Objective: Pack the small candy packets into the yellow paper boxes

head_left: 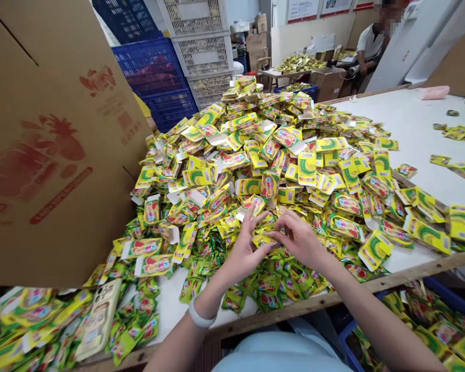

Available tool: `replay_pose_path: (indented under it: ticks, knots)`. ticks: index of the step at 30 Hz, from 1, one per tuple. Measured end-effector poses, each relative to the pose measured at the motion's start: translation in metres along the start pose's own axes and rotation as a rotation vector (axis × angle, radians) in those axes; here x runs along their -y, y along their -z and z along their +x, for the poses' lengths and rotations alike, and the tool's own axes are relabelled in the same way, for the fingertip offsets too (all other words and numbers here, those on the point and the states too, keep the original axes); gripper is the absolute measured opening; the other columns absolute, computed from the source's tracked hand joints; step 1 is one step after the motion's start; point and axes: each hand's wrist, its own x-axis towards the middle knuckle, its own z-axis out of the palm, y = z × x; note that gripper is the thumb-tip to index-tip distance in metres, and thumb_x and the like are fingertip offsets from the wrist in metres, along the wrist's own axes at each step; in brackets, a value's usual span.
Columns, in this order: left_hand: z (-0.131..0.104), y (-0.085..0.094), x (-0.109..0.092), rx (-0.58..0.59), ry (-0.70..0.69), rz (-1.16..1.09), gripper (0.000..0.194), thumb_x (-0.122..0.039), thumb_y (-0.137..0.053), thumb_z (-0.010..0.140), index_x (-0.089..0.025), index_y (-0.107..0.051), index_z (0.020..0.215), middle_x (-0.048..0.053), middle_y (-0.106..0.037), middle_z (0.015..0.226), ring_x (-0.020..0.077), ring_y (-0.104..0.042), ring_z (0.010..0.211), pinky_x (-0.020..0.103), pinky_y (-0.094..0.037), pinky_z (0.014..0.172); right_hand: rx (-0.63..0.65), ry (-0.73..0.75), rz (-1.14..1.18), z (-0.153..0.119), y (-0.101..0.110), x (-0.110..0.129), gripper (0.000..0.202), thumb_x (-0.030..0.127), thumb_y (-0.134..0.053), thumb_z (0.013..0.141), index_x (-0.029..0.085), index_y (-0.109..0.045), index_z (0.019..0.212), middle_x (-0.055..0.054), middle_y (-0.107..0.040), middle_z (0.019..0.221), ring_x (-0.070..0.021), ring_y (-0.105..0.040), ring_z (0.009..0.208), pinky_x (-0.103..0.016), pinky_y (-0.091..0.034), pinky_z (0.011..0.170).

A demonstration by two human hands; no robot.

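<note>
Two hands, 6 o'clock of carton pile (307,168): left hand (242,254) spread, right hand (305,247) curled, can't tell if pinching. Likely picking sachets (269,299); next needs fingertip precision.

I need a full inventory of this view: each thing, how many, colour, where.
Fruit-print cartons: uncountable, yellow-green, heaped on worktable
Foil packets: uncountable, green, near edge
Worktable: one, white, centre
Cardboard box: one large, brown, left
Phone-like item: one, cream, lower left
Plastic crates: several, blue, back left
Slatted crates: at least three, white, beside them
Bin: one, blue, lower right
Pink item: one, right, unidentifiable
Posters: three, white-red, back wall
Seated person: one, pale top, back right
Wristband: one, white, left wrist
Left hand, right hand: bare, over the heap; grip unclear
</note>
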Motion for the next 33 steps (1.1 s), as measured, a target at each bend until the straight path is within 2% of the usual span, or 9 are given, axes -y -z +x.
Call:
replay_pose_path:
  ticks: [4, 6, 8, 11, 15, 19, 23, 28, 33]
  knots:
    - [-0.011, -0.006, 0.001, 0.076, -0.169, 0.136, 0.099, -0.022, -0.058, 0.092, -0.038, 0.017, 0.154, 0.012, -0.011, 0.166, 0.029, -0.035, 0.146, 0.041, -0.047, 0.107, 0.133, -0.23, 0.28, -0.017, 0.001, -0.005, 0.041, 0.037, -0.068, 0.086, 0.024, -0.059, 0.124, -0.009, -0.065, 0.114, -0.0196, -0.065, 0.088, -0.027, -0.052, 0.063]
    - [-0.016, -0.012, 0.003, 0.119, -0.225, 0.251, 0.097, -0.016, -0.054, 0.093, -0.038, 0.019, 0.154, 0.013, -0.006, 0.167, 0.0289, -0.032, 0.147, 0.043, -0.042, 0.112, 0.3, -0.31, 0.377, -0.026, 0.001, -0.006, 0.035, 0.038, -0.067, 0.087, 0.024, -0.067, 0.118, -0.006, -0.071, 0.1, -0.0186, -0.066, 0.079, -0.027, -0.053, 0.063]
    - [-0.017, -0.015, 0.003, 0.166, -0.258, 0.36, 0.098, -0.018, -0.057, 0.093, -0.038, 0.018, 0.154, 0.016, -0.007, 0.166, 0.029, -0.044, 0.141, 0.042, -0.045, 0.109, 0.318, -0.342, 0.383, -0.034, 0.002, -0.009, 0.023, 0.039, -0.067, 0.087, 0.022, -0.075, 0.1, -0.004, -0.073, 0.084, -0.0174, -0.066, 0.07, -0.028, -0.053, 0.063]
    - [-0.006, -0.005, 0.002, 0.059, -0.29, 0.536, 0.097, -0.037, -0.071, 0.085, -0.033, -0.005, 0.157, 0.017, -0.029, 0.159, 0.0304, -0.054, 0.129, 0.044, -0.049, 0.104, 0.085, -0.358, 0.307, -0.04, 0.012, -0.014, 0.023, 0.042, -0.067, 0.086, 0.02, -0.075, 0.084, -0.003, -0.07, 0.073, -0.0154, -0.062, 0.063, -0.026, -0.051, 0.058]
    - [0.029, 0.021, 0.014, -0.441, -0.185, 0.884, 0.092, -0.056, -0.075, 0.076, -0.019, -0.032, 0.148, 0.021, -0.048, 0.142, 0.039, -0.046, 0.133, 0.057, -0.038, 0.11, -0.246, -0.51, 0.375, -0.038, 0.027, -0.024, 0.037, 0.055, -0.075, 0.075, 0.018, -0.068, 0.076, 0.005, -0.051, 0.051, -0.0085, -0.044, 0.039, -0.02, -0.035, 0.034]
    - [0.053, 0.031, 0.032, -0.397, -0.086, 1.056, 0.087, -0.047, -0.075, 0.078, -0.014, -0.032, 0.146, 0.023, -0.055, 0.133, 0.041, -0.052, 0.126, 0.057, -0.043, 0.103, -0.358, -0.646, 0.547, -0.034, 0.028, -0.033, 0.043, 0.056, -0.083, 0.064, 0.019, -0.063, 0.072, 0.01, -0.04, 0.049, -0.0047, -0.035, 0.037, -0.018, -0.036, 0.033]
    - [0.039, 0.033, 0.021, -0.218, -0.223, 0.953, 0.076, -0.024, -0.067, 0.086, -0.019, -0.026, 0.149, 0.019, -0.057, 0.134, 0.0326, -0.06, 0.119, 0.046, -0.051, 0.095, -0.286, -0.644, 0.717, -0.031, 0.026, -0.037, 0.044, 0.052, -0.086, 0.062, 0.019, -0.069, 0.085, 0.007, -0.055, 0.062, -0.0073, -0.05, 0.042, -0.019, -0.044, 0.035]
    - [0.006, 0.032, -0.008, 0.055, -0.397, 0.612, 0.088, -0.032, -0.074, 0.082, -0.025, -0.021, 0.152, 0.014, -0.06, 0.131, 0.0283, -0.06, 0.12, 0.044, -0.048, 0.102, -0.019, -0.687, 0.941, -0.03, 0.016, -0.032, 0.041, 0.049, -0.086, 0.065, 0.019, -0.063, 0.08, 0.006, -0.06, 0.062, -0.0096, -0.056, 0.038, -0.019, -0.04, 0.029]
    - [0.006, -0.002, 0.0, -0.312, -0.414, -0.075, 0.094, -0.055, -0.083, 0.067, -0.024, -0.039, 0.143, 0.012, -0.067, 0.117, 0.03, -0.059, 0.121, 0.05, -0.038, 0.111, 0.107, -0.776, 1.118, -0.041, -0.02, -0.014, 0.046, 0.053, -0.085, 0.065, 0.02, -0.058, 0.081, 0.007, -0.059, 0.054, -0.0099, -0.056, 0.035, -0.015, -0.036, 0.029]
